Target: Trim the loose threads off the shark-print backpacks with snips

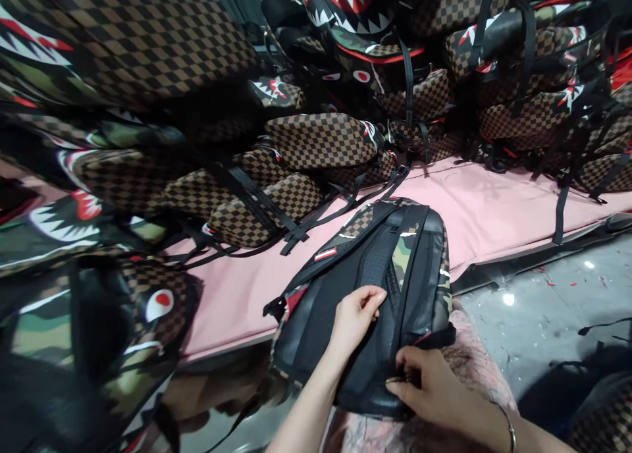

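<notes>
A backpack (316, 328) with a black padded back panel, camouflage patches and brown checks lies with its strap side up, partly over my lap and partly on the pink-covered table. My left hand (356, 318) is over the middle of the back panel, thumb and fingertips pinched together. Whatever is in that pinch is too small to see. At the lower right edge of the backpack, beside a black strap end (439, 338), my right hand (434, 382) has its thumb and fingers curled around something dark that I cannot make out.
Checked backpacks (320, 140) with shark-mouth prints are piled along the back of the pink table cover (498, 203), straps trailing. Another backpack (99, 328) stands close at the left. Scraps lie on the grey floor (548, 308) at the right.
</notes>
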`<control>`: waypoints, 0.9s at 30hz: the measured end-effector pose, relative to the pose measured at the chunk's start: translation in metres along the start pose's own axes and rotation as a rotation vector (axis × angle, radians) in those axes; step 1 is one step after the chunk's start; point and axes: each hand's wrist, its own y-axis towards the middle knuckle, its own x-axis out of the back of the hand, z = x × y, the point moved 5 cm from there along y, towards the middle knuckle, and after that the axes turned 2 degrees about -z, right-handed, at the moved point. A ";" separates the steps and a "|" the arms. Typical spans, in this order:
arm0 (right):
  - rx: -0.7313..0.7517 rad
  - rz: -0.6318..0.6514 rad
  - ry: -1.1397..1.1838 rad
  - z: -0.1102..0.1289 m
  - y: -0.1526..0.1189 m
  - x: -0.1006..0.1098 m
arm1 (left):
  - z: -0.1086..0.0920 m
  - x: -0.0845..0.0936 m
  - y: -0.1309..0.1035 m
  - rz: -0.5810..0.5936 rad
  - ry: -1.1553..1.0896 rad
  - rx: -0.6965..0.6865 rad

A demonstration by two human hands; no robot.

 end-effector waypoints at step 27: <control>0.350 -0.286 -0.939 0.046 0.065 0.068 | -0.029 -0.006 -0.023 -0.368 0.257 -0.289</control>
